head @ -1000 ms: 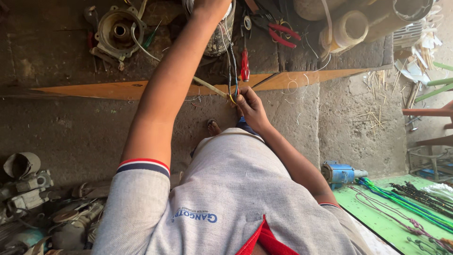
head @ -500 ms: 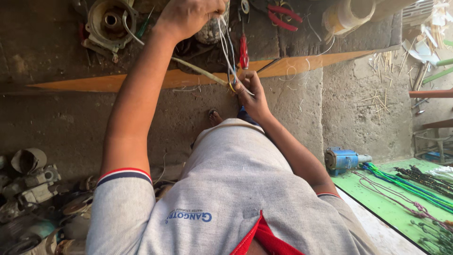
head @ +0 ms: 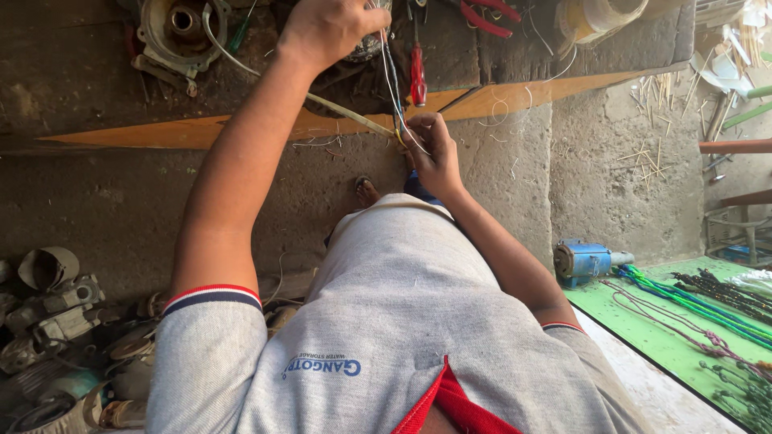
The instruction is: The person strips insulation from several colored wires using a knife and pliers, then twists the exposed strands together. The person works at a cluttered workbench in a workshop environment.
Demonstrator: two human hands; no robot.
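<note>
The left hand [head: 330,28] grips thin wires [head: 392,80] (white and blue) above the tabletop [head: 72,72]; the right hand [head: 432,149] pinches their lower ends beside a red screwdriver [head: 417,72].

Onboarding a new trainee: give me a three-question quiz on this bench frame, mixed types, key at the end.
1. True or false: the left hand is stretched further out over the bench than the right hand.
2. Multiple choice: what does the right hand pinch at the wooden bench edge? A) thin wires B) a paintbrush C) a bolt
3. Fill in: the screwdriver lying on the bench just beyond the right hand has a ___ handle.

Key: 1 true; 2 A; 3 red.
</note>
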